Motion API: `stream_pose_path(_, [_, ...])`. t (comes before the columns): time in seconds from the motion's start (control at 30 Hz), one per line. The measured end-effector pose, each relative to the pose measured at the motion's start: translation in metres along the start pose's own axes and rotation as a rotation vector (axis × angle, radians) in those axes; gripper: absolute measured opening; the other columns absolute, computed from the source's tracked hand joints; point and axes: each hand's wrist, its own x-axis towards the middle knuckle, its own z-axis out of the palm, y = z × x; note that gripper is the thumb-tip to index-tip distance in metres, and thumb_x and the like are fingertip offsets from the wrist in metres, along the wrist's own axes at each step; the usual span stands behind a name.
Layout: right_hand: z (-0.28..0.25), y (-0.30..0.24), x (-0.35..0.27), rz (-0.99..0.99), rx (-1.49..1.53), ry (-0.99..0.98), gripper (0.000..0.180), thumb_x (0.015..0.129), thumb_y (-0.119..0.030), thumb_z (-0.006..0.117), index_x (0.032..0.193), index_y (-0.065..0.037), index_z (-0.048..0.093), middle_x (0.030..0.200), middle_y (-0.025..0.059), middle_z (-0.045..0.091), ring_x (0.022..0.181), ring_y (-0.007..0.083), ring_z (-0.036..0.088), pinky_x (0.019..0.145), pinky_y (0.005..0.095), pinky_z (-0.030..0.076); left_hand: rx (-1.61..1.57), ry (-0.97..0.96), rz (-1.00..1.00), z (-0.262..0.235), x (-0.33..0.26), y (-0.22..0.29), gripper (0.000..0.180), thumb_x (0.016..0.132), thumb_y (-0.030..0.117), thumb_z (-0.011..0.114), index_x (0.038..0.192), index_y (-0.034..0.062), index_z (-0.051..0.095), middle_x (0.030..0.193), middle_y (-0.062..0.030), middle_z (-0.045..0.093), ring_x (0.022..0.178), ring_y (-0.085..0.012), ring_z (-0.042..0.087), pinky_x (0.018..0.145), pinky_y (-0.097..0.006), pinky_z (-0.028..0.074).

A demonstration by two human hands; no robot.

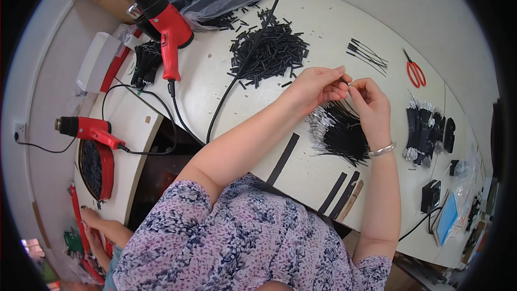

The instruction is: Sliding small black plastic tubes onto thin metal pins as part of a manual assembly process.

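My left hand (325,85) and my right hand (371,99) meet fingertip to fingertip above the table, both pinched closed. A thin wire with a bright tip seems to sit in my right fingers. What my left fingers pinch is small and dark, mostly hidden by them. Just beneath lies a fanned bundle of black wires (347,134) with silvery ends. Left of it is a heap of short black tube pieces (269,51). Beyond my hands lie several loose black wires (369,56) and red-handled scissors (415,70).
Two red heat guns (169,37) (89,129) stand at the left. A black cable (231,83) crosses the table (328,32) beside my left forearm. More wire bundles (424,129) lie right. Dark strips (284,157) lie near the front edge. Another person's arm (110,229) shows lower left.
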Motion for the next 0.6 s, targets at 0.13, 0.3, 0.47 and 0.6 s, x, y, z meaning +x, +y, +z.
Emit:
stream_pose_path(0.13, [-0.007,-0.003,0.009,-0.027,-0.128,0.075,0.006,0.086,-0.005,0.065,0.089,-0.002,0.061,0.075,-0.0009,0.059,0.065,0.0063,0.05,0.06,0.0223,0.043,0.077,0.161,0.002,0.006,-0.005,0.009,0.04,0.1,0.034,0.048,0.103,-0.003,0.062,0.077,-0.0051,0.064,0.067,-0.0128,0.065,0.064,-0.022,0.053])
stream_pose_path(0.3, [-0.022,0.004,0.062,-0.295,-0.55,0.177,0.008,0.084,-0.011,0.066,0.086,-0.004,0.062,0.083,0.0058,0.06,0.071,0.0201,0.059,0.068,0.0322,0.047,0.092,0.229,0.116,-0.004,-0.007,0.017,0.043,0.101,0.036,0.045,0.105,-0.0028,0.062,0.075,-0.0031,0.06,0.067,-0.0119,0.061,0.063,-0.022,0.05])
stream_pose_path(0.47, [-0.034,0.041,0.109,-0.259,-0.709,0.182,0.007,0.083,-0.015,0.066,0.084,-0.008,0.064,0.088,0.0073,0.061,0.079,0.0268,0.061,0.073,0.0379,0.048,0.094,0.254,0.129,-0.002,-0.002,0.018,0.04,0.101,0.035,0.045,0.103,-0.0011,0.062,0.075,-0.0011,0.059,0.066,-0.0105,0.06,0.063,-0.022,0.047])
stream_pose_path(0.6, [-0.025,0.056,0.124,-0.205,-0.815,0.143,0.007,0.083,-0.016,0.067,0.085,-0.01,0.065,0.091,0.0059,0.062,0.086,0.026,0.059,0.078,0.0373,0.045,0.069,0.265,0.136,-0.006,-0.002,0.019,0.038,0.101,0.035,0.046,0.101,0.0004,0.063,0.074,-0.0007,0.059,0.066,-0.0102,0.06,0.063,-0.022,0.047])
